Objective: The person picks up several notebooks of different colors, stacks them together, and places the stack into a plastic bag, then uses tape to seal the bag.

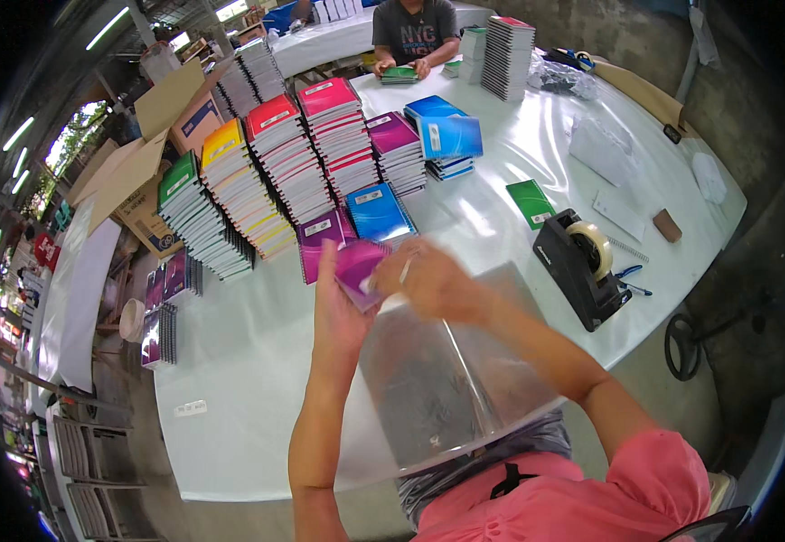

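Note:
My left hand (342, 309) grips a small purple notebook (359, 264), raised over the table, its thumb along the left side. At the notebook's right edge is my right hand (437, 285), fingers bent and smeared by motion. A small whitish patch shows by the right fingertips; what it is I cannot make out. Just beyond the hands lie another purple notebook (316, 237) and a blue spiral notebook (378, 210). Beneath my right forearm, a clear plastic sheet (424, 388) reaches the table's near edge.
Tall notebook stacks in green (178, 181), yellow (222, 144), red (327, 96) and purple (390, 132) stand at the far left. A black tape dispenser (566, 271) and a green notebook (530, 202) sit to the right. Across the table a person (416, 36) handles a green notebook.

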Available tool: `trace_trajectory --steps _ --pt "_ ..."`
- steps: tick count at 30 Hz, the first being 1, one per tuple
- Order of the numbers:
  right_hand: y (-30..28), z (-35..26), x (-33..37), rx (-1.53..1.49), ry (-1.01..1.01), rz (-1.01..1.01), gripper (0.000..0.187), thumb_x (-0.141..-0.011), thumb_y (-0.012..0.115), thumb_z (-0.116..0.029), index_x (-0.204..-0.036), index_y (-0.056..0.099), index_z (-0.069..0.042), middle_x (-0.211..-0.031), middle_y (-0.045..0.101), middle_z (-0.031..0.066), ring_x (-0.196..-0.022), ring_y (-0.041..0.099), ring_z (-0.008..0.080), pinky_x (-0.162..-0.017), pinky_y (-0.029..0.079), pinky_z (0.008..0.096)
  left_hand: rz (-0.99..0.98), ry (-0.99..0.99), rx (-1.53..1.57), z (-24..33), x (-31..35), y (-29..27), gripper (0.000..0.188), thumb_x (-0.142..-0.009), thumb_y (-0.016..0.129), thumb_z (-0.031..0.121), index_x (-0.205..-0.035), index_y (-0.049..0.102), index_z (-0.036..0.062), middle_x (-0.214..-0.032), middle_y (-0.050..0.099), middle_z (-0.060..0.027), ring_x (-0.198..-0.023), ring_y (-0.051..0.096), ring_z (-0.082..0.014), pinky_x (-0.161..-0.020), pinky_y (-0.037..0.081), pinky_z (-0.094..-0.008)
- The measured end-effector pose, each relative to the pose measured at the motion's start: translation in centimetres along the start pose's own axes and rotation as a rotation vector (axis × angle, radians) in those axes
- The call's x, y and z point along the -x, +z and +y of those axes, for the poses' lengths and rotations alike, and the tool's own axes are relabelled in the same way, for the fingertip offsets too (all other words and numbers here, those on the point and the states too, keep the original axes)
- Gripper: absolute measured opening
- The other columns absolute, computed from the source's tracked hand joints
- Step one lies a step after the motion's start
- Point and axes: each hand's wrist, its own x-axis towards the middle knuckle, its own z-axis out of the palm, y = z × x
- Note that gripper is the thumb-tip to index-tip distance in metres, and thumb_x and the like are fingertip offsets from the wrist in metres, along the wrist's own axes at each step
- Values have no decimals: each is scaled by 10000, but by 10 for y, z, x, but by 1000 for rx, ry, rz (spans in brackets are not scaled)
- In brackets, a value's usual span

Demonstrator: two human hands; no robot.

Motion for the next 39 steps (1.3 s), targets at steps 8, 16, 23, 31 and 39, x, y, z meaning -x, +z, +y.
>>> trace_trajectory --steps 8,16,23,31,39 --pt "2 107 4 556 910 53 397 -728 756 -413 -741 664 -28 -795 647 164 -801 621 310 -672 486 434 544 256 -269 6 47 -45 330 -915 558 119 -1200 492 -33 -1108 624 -172 -999 637 -281 -882 531 -408" --pt "18 124 -13 390 1224 -304 497 -667 794 -436 -853 652 3 -878 672 199 -856 652 371 -722 510 456 580 228 -167 4 67 -67 334 -929 558 167 -1193 501 -31 -1117 624 -166 -995 638 -272 -884 529 -405" --pt "18 121 3 303 1164 -239 422 -693 775 -372 -867 640 -12 -910 661 200 -886 639 385 -735 502 484 532 181 -139 -13 54 -72 408 -957 508 206 -1252 463 -72 -1196 583 -237 -1084 599 -321 -961 478 -443" --pt "17 118 -6 714 975 -92 333 -745 726 -310 -747 612 3 -833 651 183 -820 641 358 -709 514 455 554 208 -58 -17 47 -64 398 -967 499 229 -1250 472 -50 -1189 591 -203 -1084 597 -302 -953 482 -440" --pt "15 -2 -9 -368 1275 -209 198 -811 660 -192 -771 647 2 -808 664 161 -779 639 270 -711 496 404 502 237 -35 -19 42 -43 449 -908 599 233 -1267 474 -7 -1203 587 -163 -1077 592 -280 -953 474 -434"
